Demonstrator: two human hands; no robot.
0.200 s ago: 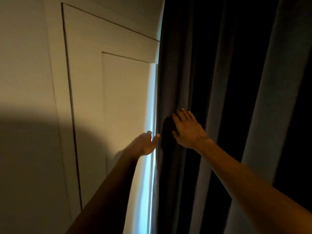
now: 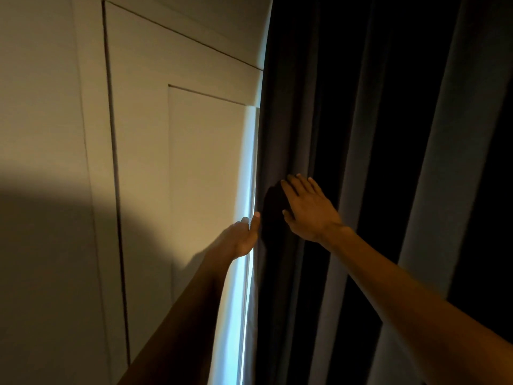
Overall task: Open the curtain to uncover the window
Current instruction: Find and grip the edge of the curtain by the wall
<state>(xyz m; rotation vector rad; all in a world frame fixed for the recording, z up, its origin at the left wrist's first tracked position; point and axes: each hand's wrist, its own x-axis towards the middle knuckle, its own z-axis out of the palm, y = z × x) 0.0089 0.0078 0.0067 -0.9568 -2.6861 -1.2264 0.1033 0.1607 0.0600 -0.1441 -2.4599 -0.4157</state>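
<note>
Your left hand (image 2: 243, 236) sits at the curtain's leading edge, fingers loosely spread, thumb tip touching the hem, nothing gripped yet. Your right hand (image 2: 308, 209) lies flat and open on the front of the dark curtain (image 2: 347, 134), at 2 o'clock from the left hand, fingers extended, palm on a fold, holding nothing.

The curtain hangs in deep pleats across the whole right half of the view and is all but fully drawn. Only a thin strip of daylight (image 2: 248, 259) shows between its edge and the panelled wall (image 2: 138, 134) at 9 o'clock, so the window is almost wholly covered.

To do this well, hook your left fingers behind the hem and close them on the fabric, rather than pushing with the flat palm. Gather the first pleats under your right hand, then sweep both toward 3 o'clock. Pull level, not downward, which would likely strain the hanging at the top, out of view.
</note>
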